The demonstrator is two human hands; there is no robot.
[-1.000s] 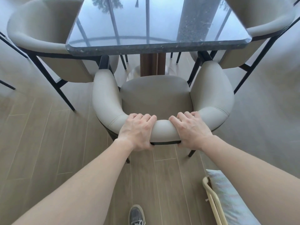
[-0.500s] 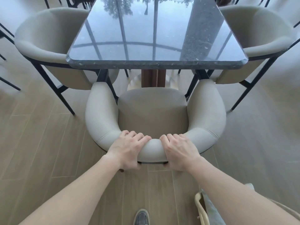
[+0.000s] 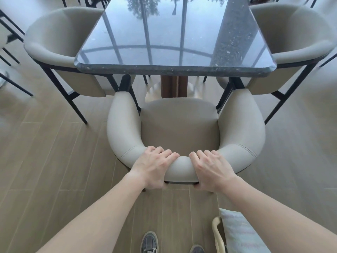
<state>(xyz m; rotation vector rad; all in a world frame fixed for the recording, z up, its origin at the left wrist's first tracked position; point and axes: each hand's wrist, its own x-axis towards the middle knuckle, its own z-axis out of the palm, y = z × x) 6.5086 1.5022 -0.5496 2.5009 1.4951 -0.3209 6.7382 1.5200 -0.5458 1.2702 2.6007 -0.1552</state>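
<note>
Likely medium-heavy chair (image 3: 179,123), soft padded rim, stiff black legs. Best hold: backrest (image 3: 180,167) at 6 o'clock, gripped by left hand (image 3: 154,168) and right hand (image 3: 212,170), fingers curled close together over top.

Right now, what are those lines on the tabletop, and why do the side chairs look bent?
Head view: the glossy table mirrors window bars and trees, reflections, not marks; the wide lens bows the left chair and right chair outward; light is soft, shadows faint; the near chair and the left hand and right hand gripping it are sharp, the left edge smeared.
</note>
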